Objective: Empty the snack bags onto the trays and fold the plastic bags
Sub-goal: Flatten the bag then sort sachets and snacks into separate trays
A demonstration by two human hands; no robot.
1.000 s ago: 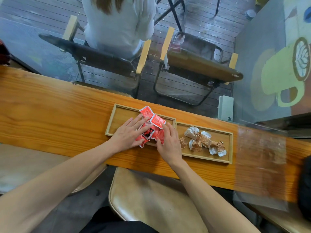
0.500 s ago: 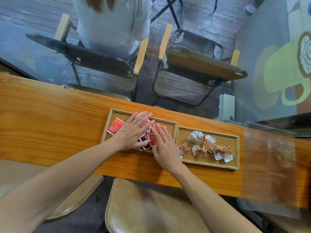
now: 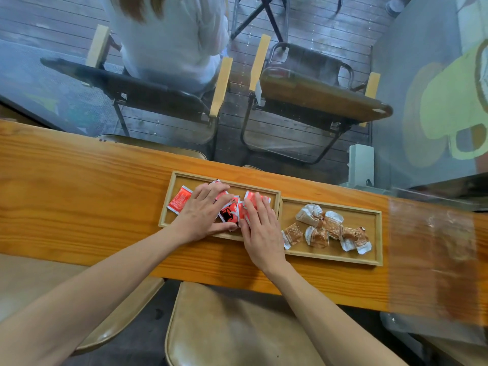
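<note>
Both hands lie flat, fingers straight: left hand (image 3: 202,216) and right hand (image 3: 260,228) press the red snack packets (image 3: 229,211) into the left tray (image 3: 169,204). Brown-wrapped snacks (image 3: 326,229) fill the right tray (image 3: 377,239); a clear plastic bag (image 3: 433,257) lies farther right on the table (image 3: 79,196).

- One view only, from a wide-angle camera worn on the person's head.
- It looks steeply down and forward over the counter (image 3: 79,207), whose near edge crosses the lower middle of the picture.
- It sits close above the two trays (image 3: 330,257).
- Beyond the far edge, chairs (image 3: 317,93) show.
</note>
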